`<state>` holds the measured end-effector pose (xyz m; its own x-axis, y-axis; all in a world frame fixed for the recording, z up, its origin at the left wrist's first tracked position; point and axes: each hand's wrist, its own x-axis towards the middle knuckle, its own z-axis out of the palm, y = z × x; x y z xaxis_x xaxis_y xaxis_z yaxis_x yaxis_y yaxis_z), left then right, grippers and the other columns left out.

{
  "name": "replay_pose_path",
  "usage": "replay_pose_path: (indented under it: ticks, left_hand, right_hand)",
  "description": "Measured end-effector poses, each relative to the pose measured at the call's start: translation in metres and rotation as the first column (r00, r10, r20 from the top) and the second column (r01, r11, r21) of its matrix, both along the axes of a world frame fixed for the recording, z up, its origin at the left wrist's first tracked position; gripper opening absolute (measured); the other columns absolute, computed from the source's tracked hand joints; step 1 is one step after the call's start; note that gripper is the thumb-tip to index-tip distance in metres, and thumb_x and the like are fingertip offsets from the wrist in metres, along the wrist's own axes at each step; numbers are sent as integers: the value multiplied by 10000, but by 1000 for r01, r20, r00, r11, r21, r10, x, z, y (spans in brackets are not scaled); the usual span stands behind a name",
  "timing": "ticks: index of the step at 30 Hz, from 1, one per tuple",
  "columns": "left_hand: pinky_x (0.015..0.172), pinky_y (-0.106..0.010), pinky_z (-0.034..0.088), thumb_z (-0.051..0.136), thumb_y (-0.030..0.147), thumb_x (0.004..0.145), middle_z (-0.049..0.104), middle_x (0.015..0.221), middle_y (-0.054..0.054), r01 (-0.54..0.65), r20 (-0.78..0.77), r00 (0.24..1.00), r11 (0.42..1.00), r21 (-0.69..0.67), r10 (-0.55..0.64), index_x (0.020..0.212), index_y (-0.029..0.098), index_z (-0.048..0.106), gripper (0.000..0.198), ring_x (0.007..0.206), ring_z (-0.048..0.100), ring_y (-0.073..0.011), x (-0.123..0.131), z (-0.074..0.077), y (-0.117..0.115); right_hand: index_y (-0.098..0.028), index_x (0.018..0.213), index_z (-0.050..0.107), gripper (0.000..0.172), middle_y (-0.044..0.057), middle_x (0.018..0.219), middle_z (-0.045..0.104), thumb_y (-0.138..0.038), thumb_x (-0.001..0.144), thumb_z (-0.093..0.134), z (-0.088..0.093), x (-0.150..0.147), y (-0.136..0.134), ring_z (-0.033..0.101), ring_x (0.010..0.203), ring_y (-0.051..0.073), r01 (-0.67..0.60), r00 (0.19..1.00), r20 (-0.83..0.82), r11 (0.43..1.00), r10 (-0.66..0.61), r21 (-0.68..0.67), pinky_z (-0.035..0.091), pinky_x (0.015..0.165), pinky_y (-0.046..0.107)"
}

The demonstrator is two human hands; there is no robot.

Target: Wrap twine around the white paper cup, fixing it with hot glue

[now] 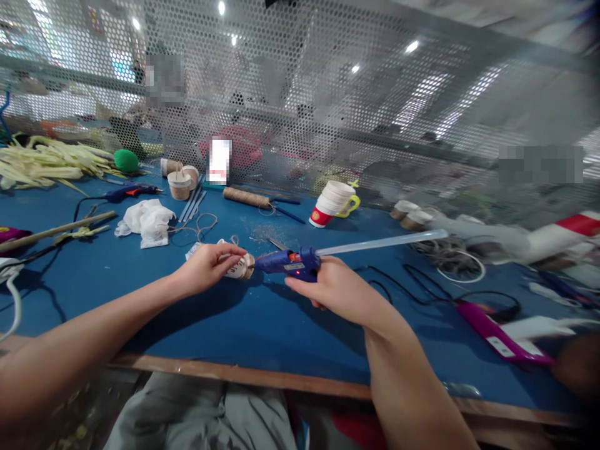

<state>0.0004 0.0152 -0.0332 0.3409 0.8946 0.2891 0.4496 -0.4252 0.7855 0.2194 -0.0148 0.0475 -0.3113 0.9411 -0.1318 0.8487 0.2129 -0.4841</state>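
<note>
Near the middle of the table, my left hand is closed on a small white paper cup that lies on its side. One end of the cup, facing right, looks brownish, perhaps with twine on it. My right hand grips a blue hot glue gun, its nozzle pointing left and touching or almost touching that end of the cup. A long clear glue stick juts from the back of the gun. Scissors lie just behind the nozzle.
Stacked paper cups, a twine spool and twine-wrapped cups stand farther back. White cloth and a second glue gun lie left. A purple power strip with black cable sits right. A perforated metal screen rises behind.
</note>
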Motion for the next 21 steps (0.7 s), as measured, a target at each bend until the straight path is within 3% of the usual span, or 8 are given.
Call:
replay_pose_path:
  ticks: [6,11,15,19,21]
  left_hand:
    - [715,-262,499,454,302,822,705,916,-67,-4,4,1000,1000,-1,4,963,141,653,293,803,650,-177,0,0,0]
    - [715,-269,507,460,307,820,707,925,-70,3,30,1000,1000,-7,-3,959,143,653,289,815,655,-184,1,1,-1]
    - [748,-264,504,458,302,835,704,952,-67,18,67,998,996,90,-24,979,151,648,282,855,652,-181,1,6,-6]
    - [722,-230,503,460,256,845,714,905,-63,48,57,996,970,238,-63,998,150,647,263,796,661,-156,1,12,-14]
    - [681,-218,503,460,231,847,720,863,-60,55,33,997,950,306,-69,997,155,647,252,738,664,-144,1,14,-17]
  right_hand:
    - [-204,406,410,399,-1,346,478,-371,753,516,1,0,0,499,371,118,-11,1000,26,1000,11,14,397,437,235]
    - [-182,527,489,272,-11,386,516,-352,732,543,-2,0,3,489,363,108,48,994,-101,999,-48,-7,383,394,216]
    - [-167,571,503,251,-23,389,497,-356,721,574,-2,4,9,465,365,89,127,972,-195,991,-132,-36,394,414,210]
    - [-147,731,535,232,-38,462,503,-358,693,623,0,14,27,455,402,82,145,868,-470,987,-158,-64,387,410,208]
    - [-141,732,532,224,-21,535,541,-336,689,634,0,21,44,488,457,82,246,807,-551,969,-214,-15,416,454,206]
